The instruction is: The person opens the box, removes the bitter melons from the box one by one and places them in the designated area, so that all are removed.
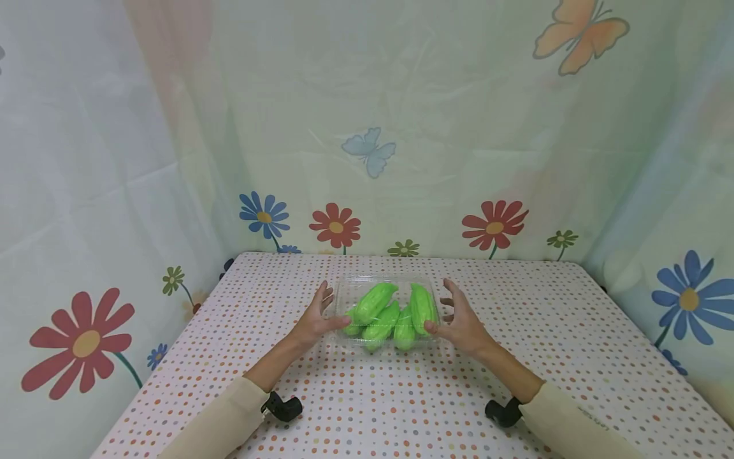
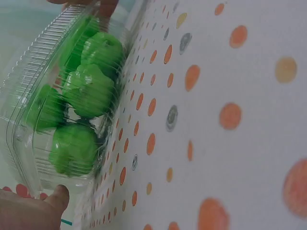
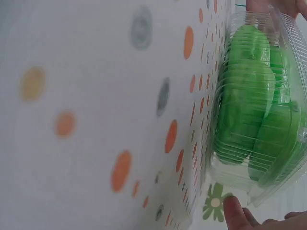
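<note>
The clear plastic container (image 1: 401,279) stands on the surface (image 1: 384,395), between the two hands, its long side facing the person. It holds several ribbed green vegetables (image 1: 375,303), lying side by side and partly overlapping — an arrangement that presumably lets them fit within the walls. The lid appears to be down; whether it is latched cannot be told through the transparent plastic.

The left hand (image 1: 315,322) is at the left end; the right hand (image 1: 466,325) is at the right end. Each grip is apart: thumb and fingers are spread, thumb toward the near corner, fingers beside the end wall. Firm contact with the plastic cannot be confirmed. This opposed placement probably serves to steady the container evenly from both ends, while the surface carries its weight.

A black wrist unit (image 1: 283,407) sits at the left cuff, another at the right — likely placed there to face each hand's work. A flowered curtain (image 1: 287,127) stands behind.
</note>
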A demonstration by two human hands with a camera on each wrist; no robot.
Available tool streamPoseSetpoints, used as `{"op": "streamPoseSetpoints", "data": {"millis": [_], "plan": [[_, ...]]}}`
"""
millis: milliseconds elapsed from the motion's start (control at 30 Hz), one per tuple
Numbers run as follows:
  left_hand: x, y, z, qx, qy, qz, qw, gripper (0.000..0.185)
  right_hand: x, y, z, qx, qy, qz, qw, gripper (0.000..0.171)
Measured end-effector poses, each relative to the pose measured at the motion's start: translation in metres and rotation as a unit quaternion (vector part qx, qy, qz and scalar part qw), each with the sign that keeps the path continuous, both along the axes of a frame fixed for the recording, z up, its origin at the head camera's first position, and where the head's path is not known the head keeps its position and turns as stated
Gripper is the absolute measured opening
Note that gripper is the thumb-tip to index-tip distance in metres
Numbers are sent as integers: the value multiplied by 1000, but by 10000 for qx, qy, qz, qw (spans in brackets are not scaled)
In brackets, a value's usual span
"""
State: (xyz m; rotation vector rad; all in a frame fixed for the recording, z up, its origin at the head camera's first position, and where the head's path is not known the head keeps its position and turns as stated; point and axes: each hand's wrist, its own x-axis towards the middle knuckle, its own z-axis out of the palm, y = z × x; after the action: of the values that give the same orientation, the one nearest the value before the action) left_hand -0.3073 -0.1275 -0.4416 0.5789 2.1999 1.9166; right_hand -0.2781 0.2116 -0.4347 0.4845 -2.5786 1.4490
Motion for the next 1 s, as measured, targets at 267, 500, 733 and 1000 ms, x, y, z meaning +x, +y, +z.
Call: {"op": "streamPoseSetpoints", "data": {"millis": [267, 500, 733, 1000], "plan": [[0, 2, 0, 340, -599, 155, 9975, 111, 2, 2, 3, -957, -1425, 201, 9850, 106], [0, 5, -3, 546, -794, 369, 9947, 104, -1, -5, 2, -1562, -1882, 104, 9696, 99], [0, 6, -6, 562, -762, 602, 9937, 95, -1, -6, 1, -1852, -1984, -75, 9624, 97], [1, 9, -7, 725, -901, 689, 9909, 92, 0, -6, 1, -2404, -2190, 177, 9455, 90]]}}
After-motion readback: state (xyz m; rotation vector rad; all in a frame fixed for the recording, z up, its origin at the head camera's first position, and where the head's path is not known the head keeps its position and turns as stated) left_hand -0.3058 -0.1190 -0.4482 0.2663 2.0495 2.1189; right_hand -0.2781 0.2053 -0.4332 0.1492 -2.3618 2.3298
